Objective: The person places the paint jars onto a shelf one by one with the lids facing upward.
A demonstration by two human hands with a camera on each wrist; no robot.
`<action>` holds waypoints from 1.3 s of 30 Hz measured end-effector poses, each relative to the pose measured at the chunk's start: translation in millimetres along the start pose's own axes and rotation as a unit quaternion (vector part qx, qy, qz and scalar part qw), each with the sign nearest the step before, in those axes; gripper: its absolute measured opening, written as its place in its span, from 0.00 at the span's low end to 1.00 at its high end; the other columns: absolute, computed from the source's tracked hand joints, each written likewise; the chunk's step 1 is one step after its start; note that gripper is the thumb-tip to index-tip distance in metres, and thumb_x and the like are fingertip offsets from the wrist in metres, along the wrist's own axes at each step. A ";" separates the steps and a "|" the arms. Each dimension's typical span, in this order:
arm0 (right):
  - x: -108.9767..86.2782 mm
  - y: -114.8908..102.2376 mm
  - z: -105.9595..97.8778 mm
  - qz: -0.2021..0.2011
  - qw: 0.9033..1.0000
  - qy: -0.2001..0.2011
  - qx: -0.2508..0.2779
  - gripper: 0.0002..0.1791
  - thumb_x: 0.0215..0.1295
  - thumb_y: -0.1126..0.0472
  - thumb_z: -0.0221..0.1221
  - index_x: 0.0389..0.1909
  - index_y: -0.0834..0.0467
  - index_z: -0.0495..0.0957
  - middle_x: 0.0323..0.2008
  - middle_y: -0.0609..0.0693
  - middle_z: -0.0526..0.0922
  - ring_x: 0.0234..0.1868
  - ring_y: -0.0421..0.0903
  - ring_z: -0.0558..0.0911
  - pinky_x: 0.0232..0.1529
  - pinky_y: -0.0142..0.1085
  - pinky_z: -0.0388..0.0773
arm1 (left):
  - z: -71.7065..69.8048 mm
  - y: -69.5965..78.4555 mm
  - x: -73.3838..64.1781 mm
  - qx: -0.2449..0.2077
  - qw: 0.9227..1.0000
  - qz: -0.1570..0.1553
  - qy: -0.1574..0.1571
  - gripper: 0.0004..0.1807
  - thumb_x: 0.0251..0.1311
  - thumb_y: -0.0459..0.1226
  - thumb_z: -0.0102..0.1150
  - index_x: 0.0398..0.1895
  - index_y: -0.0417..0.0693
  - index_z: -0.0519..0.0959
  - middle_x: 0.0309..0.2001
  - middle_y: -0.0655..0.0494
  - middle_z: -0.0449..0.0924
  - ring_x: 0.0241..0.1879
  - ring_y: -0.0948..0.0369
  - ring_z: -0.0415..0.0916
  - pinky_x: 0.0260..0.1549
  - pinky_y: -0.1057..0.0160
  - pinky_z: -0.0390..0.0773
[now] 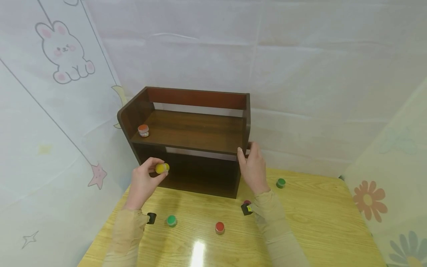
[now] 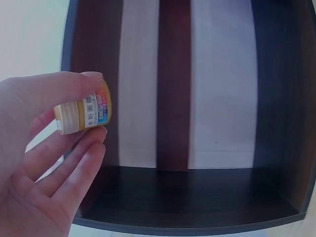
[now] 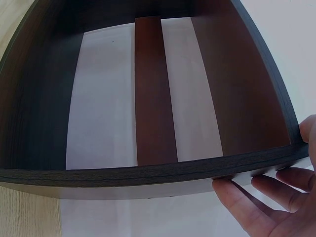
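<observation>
My left hand (image 1: 144, 181) pinches a small yellow paint jar (image 1: 162, 168) between thumb and fingers, in front of the lower opening of a dark brown shelf (image 1: 197, 129). In the left wrist view the jar (image 2: 91, 111) lies tilted on its side, its printed label showing. My right hand (image 1: 254, 168) holds the shelf's right side panel, thumb at the front edge and fingertips against the outer face, as the right wrist view shows with the fingers (image 3: 242, 205). An orange-lidded jar (image 1: 143, 130) stands at the left front of the upper shelf board.
On the wooden table (image 1: 317, 218) stand a green jar (image 1: 171, 221) and a red jar (image 1: 219, 227) before the shelf. Another green jar (image 1: 281, 183) stands to the right. A dark red jar (image 1: 247, 203) is partly hidden by the right wrist camera (image 1: 246, 209). White printed cloth (image 1: 300, 74) hangs behind.
</observation>
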State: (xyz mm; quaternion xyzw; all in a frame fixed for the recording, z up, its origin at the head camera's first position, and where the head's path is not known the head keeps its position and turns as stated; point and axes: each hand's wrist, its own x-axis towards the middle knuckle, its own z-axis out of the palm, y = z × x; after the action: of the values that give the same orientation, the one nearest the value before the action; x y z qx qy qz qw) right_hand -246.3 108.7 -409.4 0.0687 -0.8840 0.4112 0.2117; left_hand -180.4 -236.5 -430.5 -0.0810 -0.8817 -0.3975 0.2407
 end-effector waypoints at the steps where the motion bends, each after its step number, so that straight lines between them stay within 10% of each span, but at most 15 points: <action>1: 0.1 0.0 0.0 0.001 1.000 0.000 0.000 0.24 0.78 0.50 0.53 0.57 0.66 0.66 0.49 0.62 0.74 0.35 0.60 0.78 0.37 0.52 0.80 | -1.4 1.9 1.2 0.002 1.000 0.006 0.007 0.22 0.51 0.28 0.78 0.49 0.46 0.81 0.46 0.50 0.85 0.41 0.51 0.84 0.43 0.49 0.84; 12: 0.5 -0.7 0.2 -0.001 1.000 0.007 0.002 0.24 0.77 0.49 0.53 0.57 0.67 0.67 0.50 0.63 0.74 0.39 0.62 0.79 0.40 0.54 0.79 | -11.6 17.8 14.1 -0.006 0.998 0.036 0.051 0.22 0.49 0.35 0.81 0.48 0.46 0.82 0.42 0.53 0.86 0.37 0.58 0.85 0.39 0.67 0.83; 25: 0.0 -0.4 0.0 0.000 1.000 0.008 0.006 0.25 0.78 0.49 0.53 0.58 0.68 0.67 0.52 0.64 0.74 0.45 0.64 0.80 0.46 0.56 0.80 | -25.0 39.7 38.7 0.026 0.993 0.091 0.071 0.24 0.49 0.29 0.80 0.49 0.42 0.80 0.48 0.48 0.86 0.39 0.51 0.86 0.41 0.53 0.84; 39: -0.2 -0.6 0.0 -0.008 1.000 0.008 0.002 0.24 0.78 0.50 0.54 0.57 0.67 0.67 0.49 0.63 0.74 0.37 0.61 0.79 0.38 0.54 0.80 | -36.3 42.9 69.8 0.027 0.986 0.112 0.117 0.23 0.50 0.24 0.76 0.52 0.40 0.85 0.47 0.46 0.79 0.45 0.52 0.81 0.47 0.69 0.79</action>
State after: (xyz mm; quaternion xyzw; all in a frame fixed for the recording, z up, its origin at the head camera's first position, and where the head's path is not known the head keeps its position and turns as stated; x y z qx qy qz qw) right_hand -246.0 108.4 -409.1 0.0730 -0.8807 0.4120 0.2221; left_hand -213.8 -238.0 -347.4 -0.1258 -0.8430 -0.3511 0.3876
